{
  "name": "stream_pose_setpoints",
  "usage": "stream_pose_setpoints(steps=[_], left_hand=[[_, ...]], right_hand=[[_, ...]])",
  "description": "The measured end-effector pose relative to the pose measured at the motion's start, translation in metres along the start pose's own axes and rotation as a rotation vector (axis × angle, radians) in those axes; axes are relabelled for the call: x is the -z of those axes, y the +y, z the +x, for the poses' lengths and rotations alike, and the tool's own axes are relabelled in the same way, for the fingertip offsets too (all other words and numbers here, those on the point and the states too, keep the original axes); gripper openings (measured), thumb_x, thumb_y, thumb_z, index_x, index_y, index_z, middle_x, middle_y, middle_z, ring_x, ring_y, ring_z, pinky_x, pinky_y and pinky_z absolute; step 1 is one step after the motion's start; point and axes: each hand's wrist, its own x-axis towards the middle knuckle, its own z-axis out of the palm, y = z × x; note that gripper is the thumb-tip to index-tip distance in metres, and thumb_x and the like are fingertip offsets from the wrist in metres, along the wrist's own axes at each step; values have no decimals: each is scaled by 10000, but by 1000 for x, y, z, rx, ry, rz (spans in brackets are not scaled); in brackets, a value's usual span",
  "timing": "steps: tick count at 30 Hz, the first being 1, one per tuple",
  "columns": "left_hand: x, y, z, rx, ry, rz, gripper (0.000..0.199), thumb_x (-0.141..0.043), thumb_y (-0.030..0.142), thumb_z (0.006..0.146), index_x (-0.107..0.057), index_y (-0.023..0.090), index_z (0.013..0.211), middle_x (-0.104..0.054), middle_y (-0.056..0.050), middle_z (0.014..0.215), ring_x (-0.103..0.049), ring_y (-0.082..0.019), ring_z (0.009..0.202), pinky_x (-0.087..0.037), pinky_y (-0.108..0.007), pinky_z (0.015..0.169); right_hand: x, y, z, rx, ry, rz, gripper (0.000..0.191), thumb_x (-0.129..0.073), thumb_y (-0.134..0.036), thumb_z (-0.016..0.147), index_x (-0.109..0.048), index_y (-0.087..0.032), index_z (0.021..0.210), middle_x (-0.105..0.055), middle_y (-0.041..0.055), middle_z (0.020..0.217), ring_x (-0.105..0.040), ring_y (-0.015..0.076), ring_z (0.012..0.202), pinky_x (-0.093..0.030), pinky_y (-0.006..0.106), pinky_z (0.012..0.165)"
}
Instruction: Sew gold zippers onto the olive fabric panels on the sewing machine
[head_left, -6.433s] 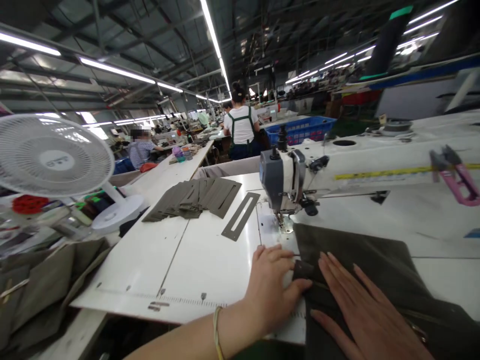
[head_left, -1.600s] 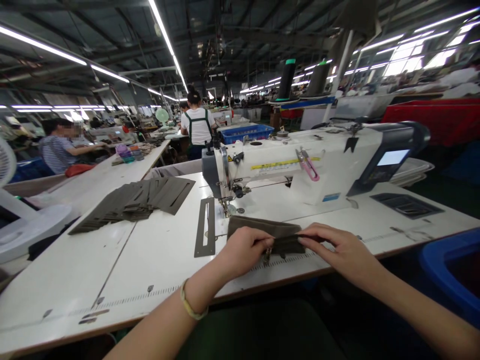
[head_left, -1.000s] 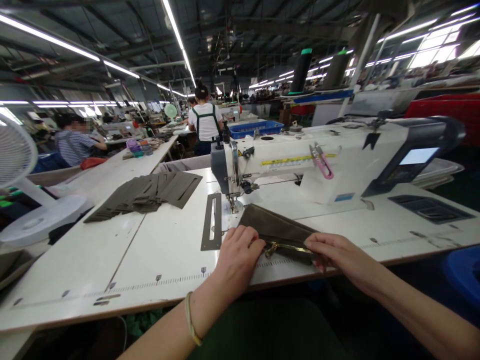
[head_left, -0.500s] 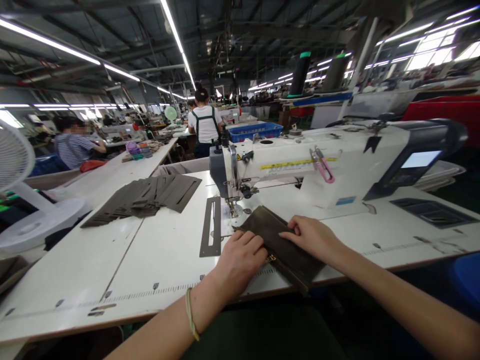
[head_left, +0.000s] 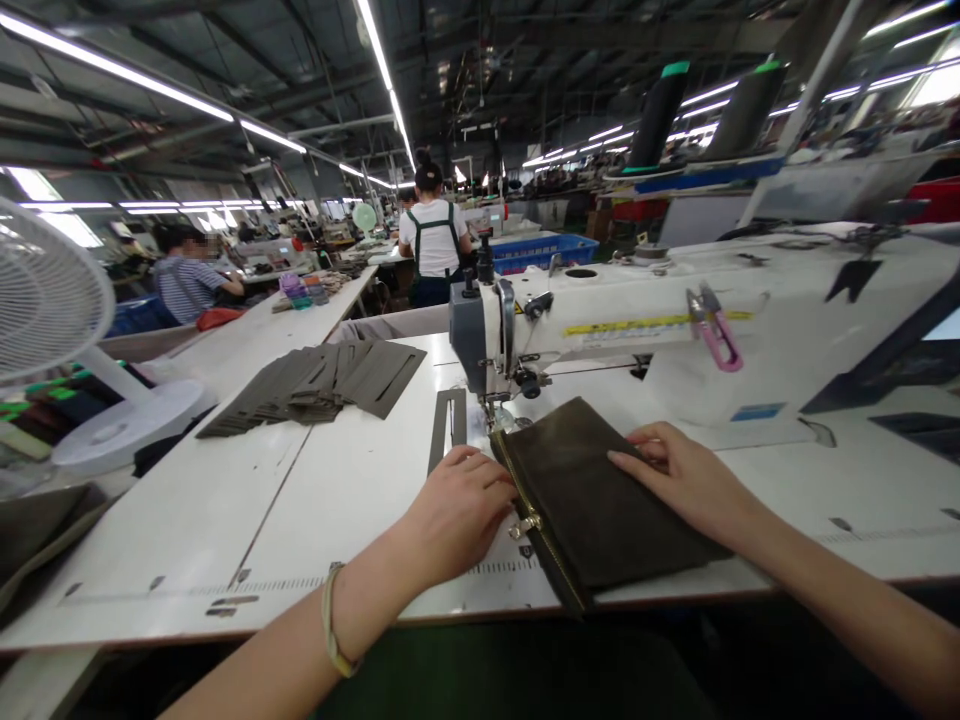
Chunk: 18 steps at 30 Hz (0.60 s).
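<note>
A dark olive fabric panel (head_left: 622,510) lies on the white table, with a brass-toothed zipper (head_left: 551,535) along its left edge and a metal zipper pull (head_left: 523,526) hanging from it. My left hand (head_left: 466,510) has its fingers curled at the zipper edge, fingertips partly hidden. On the opposite edge, my right hand (head_left: 686,475) pinches the panel between thumb and fingers. The panel's far left corner is close to the presser foot of the white sewing machine (head_left: 645,300). Left of the needle lies a flat slotted piece (head_left: 439,425), partly covered by my left hand.
Several grey-brown slotted pieces (head_left: 322,385) are fanned out on the table at left. A white fan (head_left: 112,425) stands beyond them. Pink-handled snips (head_left: 716,335) rest against the machine body. Two people sit or stand at work farther back, near a blue crate (head_left: 544,250).
The panel has been opened flatter and turned, showing its zipper along the left side. My hands have moved slightly apart. The camera view has shifted left and closer.
</note>
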Motion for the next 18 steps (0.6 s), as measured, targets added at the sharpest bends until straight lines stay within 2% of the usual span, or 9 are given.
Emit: stream_pose_setpoints(steps=[1, 2, 4, 6, 10, 13, 16, 18], left_hand=[[1, 3, -1, 41, 1, -15, 209, -465, 272, 907, -594, 188, 1049, -641, -45, 1086, -574, -186, 1012, -333, -382, 986], [1, 5, -1, 80, -1, -13, 344, -481, 400, 896, -561, 163, 1132, -610, -80, 1165, -545, -217, 1089, -293, -415, 1032], [-4, 10, 1, 140, -25, 30, 778, -494, 681, 766, -469, 70, 1249, -501, -180, 1294, -430, -299, 1231, -192, -489, 1088], [-11, 12, 2, 163, -82, 62, 1060, -475, 813, 632, -386, -3, 1302, -399, -250, 1353, -311, -351, 1303, -122, -532, 1099], [-19, 7, 2, 181, -150, 51, 1177, -434, 855, 590, -285, -29, 1353, -292, -279, 1398, -218, -363, 1337, -79, -551, 1096], [-18, 2, 2, 176, -158, 51, 1215, -411, 879, 559, -281, -31, 1355, -280, -280, 1403, -201, -373, 1340, -70, -554, 1095], [-16, 0, 4, 167, -176, 55, 1243, -416, 891, 532, -300, -44, 1341, -281, -293, 1396, -196, -385, 1338, -62, -557, 1092], [-16, -1, 7, 163, -183, 53, 1260, -431, 894, 514, -293, -44, 1343, -281, -300, 1392, -207, -388, 1334, -62, -563, 1088]], right_hand=[[-2, -4, -3, -11, 1, 6, 335, -516, -495, 745, -494, -208, 918, -668, 42, 724, -639, 222, 660, -474, 319, 603], [-4, -9, -6, -10, 4, 1, 386, -527, -479, 741, -494, -195, 1001, -684, 65, 808, -649, 238, 731, -484, 336, 654], [-6, -15, -12, 21, 25, -47, 451, -520, -444, 747, -477, -181, 1112, -677, 103, 956, -646, 267, 827, -485, 372, 719], [-7, -14, -15, 50, 38, -103, 479, -509, -430, 759, -467, -168, 1157, -667, 120, 987, -643, 283, 834, -488, 391, 722], [-5, 0, -18, 125, -14, -202, 486, -487, -428, 795, -457, -140, 1184, -672, 110, 845, -645, 285, 770, -502, 387, 673], [-4, -5, -17, 219, 62, -382, 472, -413, -372, 850, -438, -99, 1235, -653, 157, 895, -633, 310, 780, -502, 425, 649], [-13, -31, -14, 437, 151, -498, 413, -342, -277, 894, -493, -58, 1209, -600, 223, 1097, -590, 326, 958, -480, 474, 795], [-28, -48, -12, 633, 66, -460, 401, -318, -240, 911, -511, -62, 1214, -525, 197, 1261, -498, 288, 1148, -411, 454, 952]])
